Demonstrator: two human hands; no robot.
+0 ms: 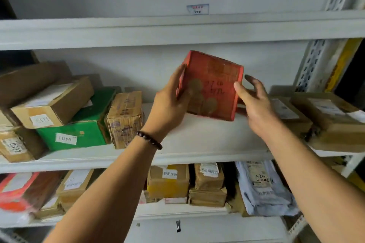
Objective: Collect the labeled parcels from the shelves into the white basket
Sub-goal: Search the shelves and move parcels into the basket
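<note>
The left grip — a beaded bracelet on its wrist — clasps the red parcel by its left edge, fingers curled round it, holding it tilted over the middle shelf. The right grip is spread, with its thumb at the parcel's right edge — contact unclear. A green box sits well to the left.
</note>
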